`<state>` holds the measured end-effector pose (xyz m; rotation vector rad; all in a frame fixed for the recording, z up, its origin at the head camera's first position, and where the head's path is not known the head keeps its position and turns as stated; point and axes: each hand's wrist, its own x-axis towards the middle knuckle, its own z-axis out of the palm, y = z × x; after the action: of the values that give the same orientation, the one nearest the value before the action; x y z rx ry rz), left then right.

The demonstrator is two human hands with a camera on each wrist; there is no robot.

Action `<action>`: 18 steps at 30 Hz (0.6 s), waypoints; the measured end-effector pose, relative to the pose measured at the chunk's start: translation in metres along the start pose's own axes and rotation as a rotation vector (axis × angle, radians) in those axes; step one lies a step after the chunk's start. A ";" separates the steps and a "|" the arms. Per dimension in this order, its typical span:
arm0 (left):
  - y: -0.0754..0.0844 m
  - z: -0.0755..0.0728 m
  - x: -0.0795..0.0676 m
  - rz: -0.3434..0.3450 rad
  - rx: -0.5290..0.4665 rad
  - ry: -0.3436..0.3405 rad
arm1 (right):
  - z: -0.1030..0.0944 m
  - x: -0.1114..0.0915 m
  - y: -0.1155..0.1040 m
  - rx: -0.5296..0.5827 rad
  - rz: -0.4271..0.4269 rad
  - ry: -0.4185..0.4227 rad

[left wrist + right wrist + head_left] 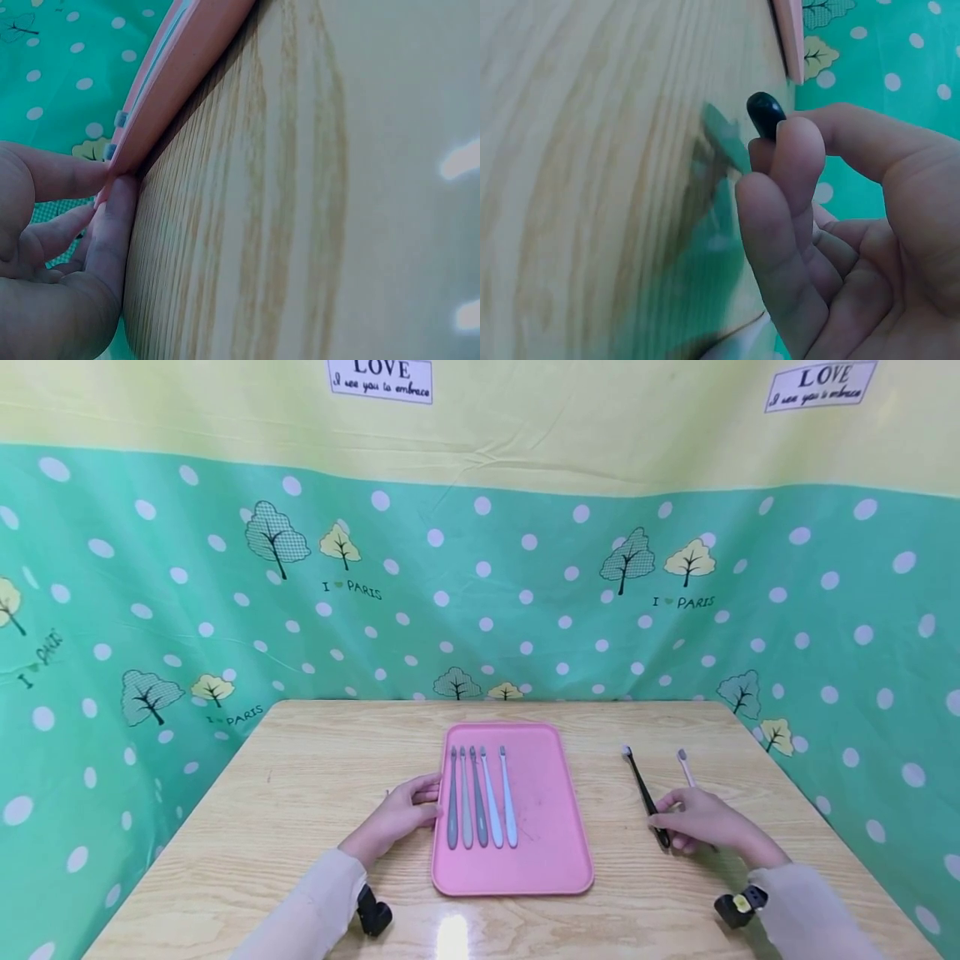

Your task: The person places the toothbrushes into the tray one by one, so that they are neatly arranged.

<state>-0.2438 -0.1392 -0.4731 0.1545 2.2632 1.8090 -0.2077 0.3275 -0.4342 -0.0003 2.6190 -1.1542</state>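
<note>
My left hand [401, 814] grips the left rim of a pink tray [547, 810], thumb and fingers pinching its edge in the left wrist view. On the tray, several toothbrushes [482, 802] in greys and pale blue lie side by side, heads toward the back. To the tray's right, my right hand [701, 821] pinches a black toothbrush [640, 781] near its handle end; the rounded end [765, 112] pokes out past the fingertips in the right wrist view. A pale toothbrush [686, 768] lies beside it, partly hidden by that hand.
The wooden table [337, 735] ends at a green dotted curtain [525, 610] at the back and sides. A thin tip of something pokes out behind the left hand, too small to identify. Bare tabletop separates the tray from the black toothbrush.
</note>
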 end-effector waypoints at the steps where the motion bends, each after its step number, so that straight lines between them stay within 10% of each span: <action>1: 0.000 0.000 0.000 0.001 -0.003 0.001 | 0.001 0.000 -0.002 0.014 -0.005 -0.007; 18: 0.001 0.001 -0.002 0.002 -0.003 0.012 | 0.023 0.017 -0.029 0.156 -0.104 -0.153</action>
<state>-0.2417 -0.1380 -0.4718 0.1458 2.2685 1.8190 -0.2215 0.2892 -0.4325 -0.1876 2.4147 -1.3346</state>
